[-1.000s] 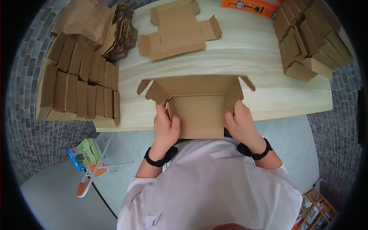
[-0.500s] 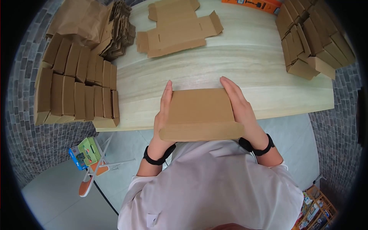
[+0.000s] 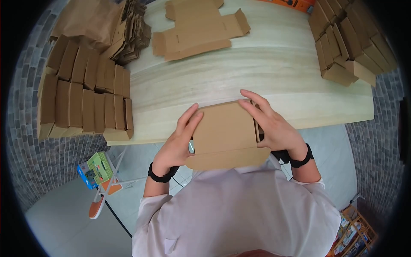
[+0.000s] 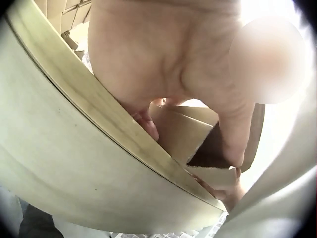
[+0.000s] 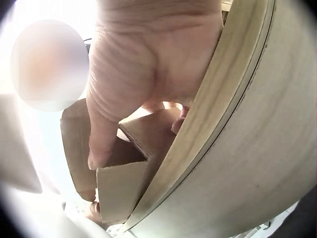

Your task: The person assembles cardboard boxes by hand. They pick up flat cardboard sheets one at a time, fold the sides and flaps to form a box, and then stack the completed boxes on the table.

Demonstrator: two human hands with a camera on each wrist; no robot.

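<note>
A brown cardboard box (image 3: 224, 128) is held at the table's near edge, its lid folded down and the lid's front flap (image 3: 229, 160) sticking out toward the person. My left hand (image 3: 176, 141) grips the box's left side, fingertips at the far corner and thumb near the flap. On the opposite side my right hand (image 3: 276, 130) holds it the same way, two fingers spread at the far right corner. Both wrist views show the box's near side gaping, with the left thumb (image 4: 235, 141) and the right thumb (image 5: 101, 144) at the opening.
An unfolded cardboard blank (image 3: 199, 32) lies at the back of the table (image 3: 171, 81). Rows of folded boxes (image 3: 85, 94) stand at left, beside a stack of flat cardboard (image 3: 132, 34). More boxes (image 3: 346, 43) are piled at right. A folding chair (image 3: 111, 188) stands on the floor.
The raised lid has come down over the box. Both hands, which lay along its sides half a second ago, now have fingers bent at its far corners and thumbs at the near side.
</note>
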